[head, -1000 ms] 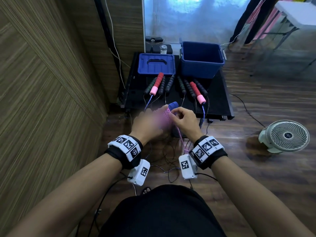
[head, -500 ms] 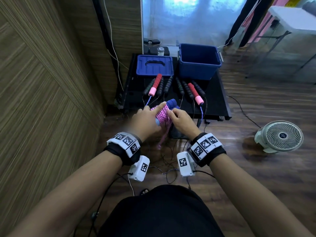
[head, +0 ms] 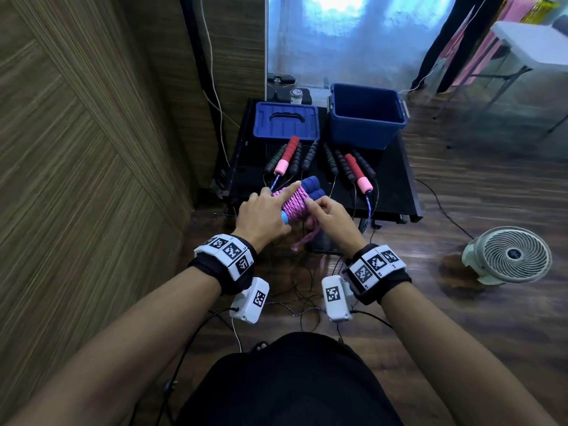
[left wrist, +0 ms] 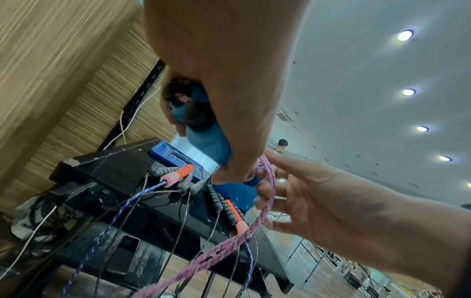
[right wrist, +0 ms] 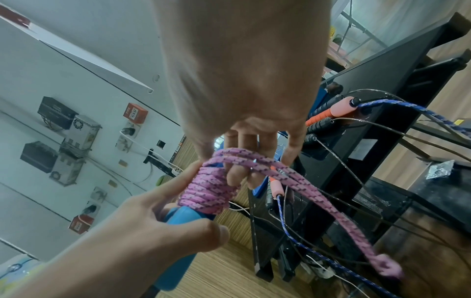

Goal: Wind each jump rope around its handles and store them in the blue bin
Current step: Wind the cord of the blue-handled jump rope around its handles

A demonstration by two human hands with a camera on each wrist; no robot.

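The left hand (head: pixel 261 215) clasps the blue handles (head: pixel 310 187), which point away toward the blue bin (head: pixel 365 118) on the table (head: pixel 396 192). The right hand (head: pixel 330 216) pinches the pink rope (head: pixel 295 202), whose loose tail hangs below that grip.

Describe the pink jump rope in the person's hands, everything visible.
The pink jump rope is a braided cord with dark flecks, coiled tightly round two blue foam handles held side by side. The left hand grips the handles' lighter blue ends; the right hand holds the last loop. A short doubled tail hangs loose.
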